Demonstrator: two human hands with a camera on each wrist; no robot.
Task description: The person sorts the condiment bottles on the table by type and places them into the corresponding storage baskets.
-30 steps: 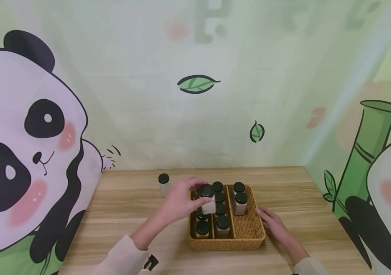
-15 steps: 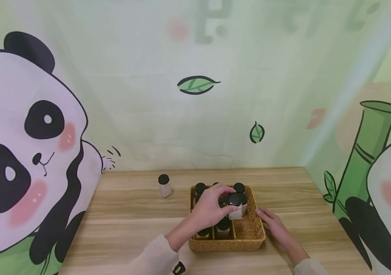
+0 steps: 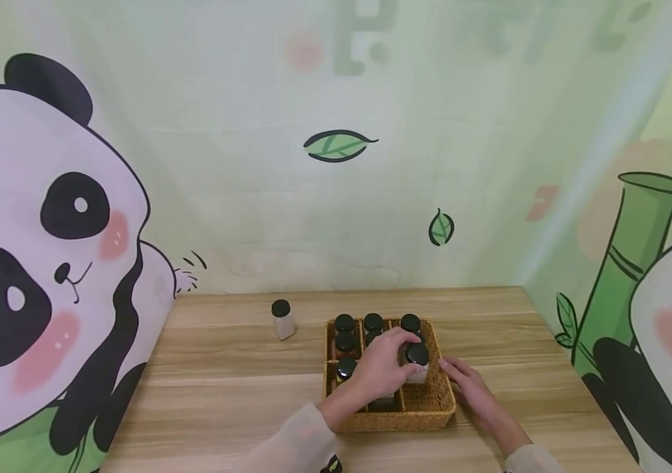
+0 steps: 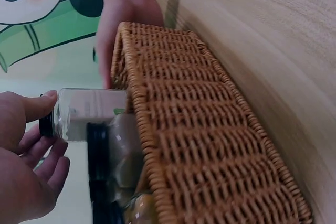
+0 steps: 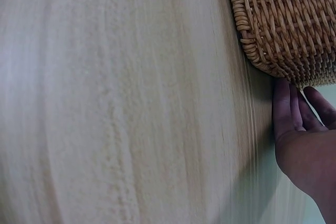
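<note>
With thumb and fingers, my left hand [image 3: 378, 373] pinches a clear jar by its black lid [image 3: 417, 355], over the right compartment of a woven basket [image 3: 391, 422]. In the left wrist view the jar [image 4: 94, 109] holds pale contents, and its base is hidden behind the basket's rim. My right hand [image 3: 477, 395] touches the basket's right side, its fingers [image 5: 283, 106] fairly straight in the right wrist view. Several black-lidded jars stand in the left and middle compartments, partly covered by my left hand. More jars [image 3: 410, 323] stand at the back of the right compartment.
A single black-lidded jar [image 3: 283, 323] stands on the wooden table [image 3: 223, 387], left of the basket. Behind the table hangs a backdrop [image 3: 241, 171] printed with pandas, leaves and bamboo.
My left hand has carried the jar rightward from above the left compartment to the right compartment, and lowered it there. My right hand has stayed at the basket's side.
</note>
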